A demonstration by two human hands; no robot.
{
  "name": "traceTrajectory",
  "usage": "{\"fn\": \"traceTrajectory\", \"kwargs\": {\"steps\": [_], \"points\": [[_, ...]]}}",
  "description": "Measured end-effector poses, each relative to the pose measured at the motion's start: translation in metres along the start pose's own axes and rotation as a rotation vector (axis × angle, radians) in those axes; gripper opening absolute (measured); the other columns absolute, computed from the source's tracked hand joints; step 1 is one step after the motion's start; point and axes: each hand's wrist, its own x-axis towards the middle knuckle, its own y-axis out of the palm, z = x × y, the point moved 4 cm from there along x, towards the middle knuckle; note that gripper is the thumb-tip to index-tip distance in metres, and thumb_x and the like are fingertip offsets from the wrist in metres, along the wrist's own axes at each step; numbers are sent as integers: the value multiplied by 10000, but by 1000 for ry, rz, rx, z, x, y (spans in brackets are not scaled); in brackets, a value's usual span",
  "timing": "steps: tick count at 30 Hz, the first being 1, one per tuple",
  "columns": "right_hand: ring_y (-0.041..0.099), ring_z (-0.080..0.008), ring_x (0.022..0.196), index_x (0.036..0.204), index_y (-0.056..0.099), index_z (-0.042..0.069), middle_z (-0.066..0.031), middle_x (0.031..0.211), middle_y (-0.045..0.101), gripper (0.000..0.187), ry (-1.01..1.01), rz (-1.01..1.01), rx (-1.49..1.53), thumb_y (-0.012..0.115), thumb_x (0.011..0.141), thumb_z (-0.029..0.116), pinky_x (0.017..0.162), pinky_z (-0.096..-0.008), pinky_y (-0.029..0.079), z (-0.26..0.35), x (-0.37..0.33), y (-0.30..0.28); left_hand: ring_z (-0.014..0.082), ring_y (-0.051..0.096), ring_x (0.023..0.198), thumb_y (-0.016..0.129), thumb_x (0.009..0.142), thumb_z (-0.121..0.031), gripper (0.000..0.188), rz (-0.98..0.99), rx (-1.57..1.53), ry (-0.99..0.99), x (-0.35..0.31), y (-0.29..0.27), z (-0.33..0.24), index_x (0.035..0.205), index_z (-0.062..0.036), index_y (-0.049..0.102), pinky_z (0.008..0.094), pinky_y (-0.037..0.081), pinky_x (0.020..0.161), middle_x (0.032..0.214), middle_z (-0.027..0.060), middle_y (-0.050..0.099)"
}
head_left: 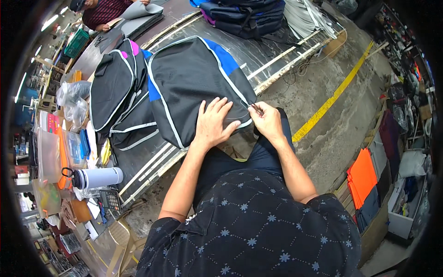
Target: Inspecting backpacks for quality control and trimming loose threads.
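A black backpack with blue corner panels and light grey piping lies in front of me across the table edge. Spread flat on its near part, my left hand presses the fabric with the fingers apart. At the bag's right edge, my right hand is closed round a small dark tool, mostly hidden by the fingers; it looks like thread snips. The tool is close to the grey piping. To the left, more black bags with grey piping and pink patches lie partly under this one.
Stacked dark backpacks and grey fabric lie at the table's far end. A lilac bottle and a calculator are at the left. Another person handles grey sheets at far left. Orange fabric lies at right.
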Motion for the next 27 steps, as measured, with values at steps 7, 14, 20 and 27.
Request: {"fn": "traceTrajectory", "kwargs": {"steps": [7,14,20,27], "points": [[500,-1,719,1042,768,-9,70,816,649,175,141,141,448,828,1000,150,626,-215,421,-13,-33,12,346,737,928,836,868,-145,203,-285,-203,-124,14,-22,-30,1046,-60,793,436,573,826,1008,120,775],[497,-18,789,1202,706,-4,84,885,561,241,154,224,420,797,1014,118,701,-215,436,-8,-44,6,302,747,841,833,864,-144,109,-224,-158,-177,18,-4,-32,943,-81,794,440,536,759,917,91,780],[687,-162,921,1343,617,7,-126,1095,731,351,-121,6,166,728,1032,126,794,-309,556,6,-30,-16,265,680,829,817,860,-161,83,-223,-136,-185,15,5,-32,860,-112,750,421,478,790,811,28,704],[685,-158,848,1294,677,26,-94,1100,740,331,-57,93,88,765,989,116,706,-308,555,13,-30,-20,236,662,836,783,870,-155,72,-197,-241,-262,13,9,-24,882,-120,721,415,459,810,819,1,697]]}}
